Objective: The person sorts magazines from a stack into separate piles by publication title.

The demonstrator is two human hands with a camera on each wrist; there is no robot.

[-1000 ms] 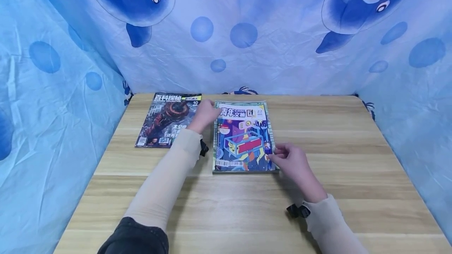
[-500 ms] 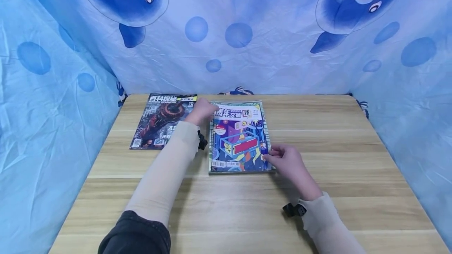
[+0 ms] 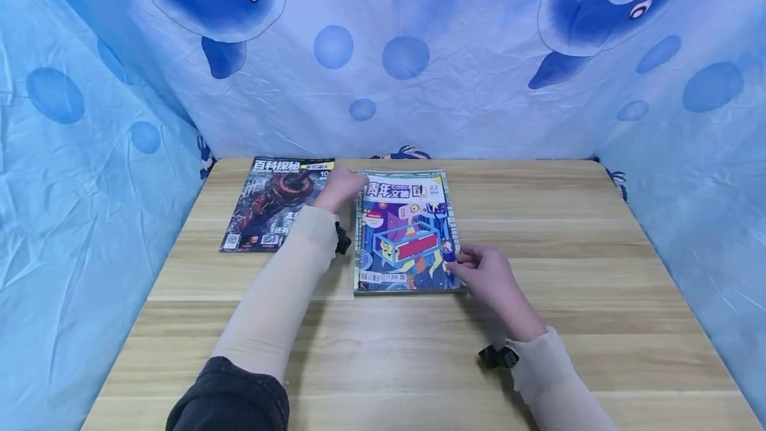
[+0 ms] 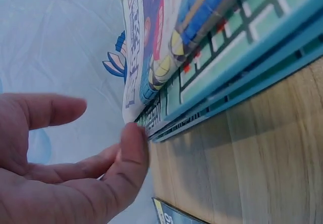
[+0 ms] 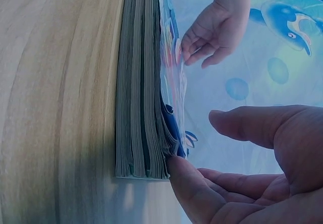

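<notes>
A thick stack of magazines [image 3: 407, 238] lies flat on the table, its top one with a purple and blue cover. A green-patterned cover [image 4: 242, 42] shows beneath it. My left hand [image 3: 341, 188] is at the stack's upper left corner; in the left wrist view a fingertip [image 4: 134, 141] touches or nearly touches that edge, the thumb held apart. By the lower right corner is my right hand [image 3: 487, 277]. Its fingers meet the page edges [image 5: 141, 82] in the right wrist view, where a corner of the upper pages curls, and the thumb stands off the cover. Neither hand grips anything.
Left of the stack lies a dark magazine [image 3: 269, 208] with a red machine on its cover, partly behind the left forearm. The wooden table [image 3: 550, 245] meets a blue curtain [image 3: 473, 118] printed with dolphins at the back and sides.
The head view has shifted slightly, so everything appears a little further left than a second ago. Both hands keep their places at the stack's edges.
</notes>
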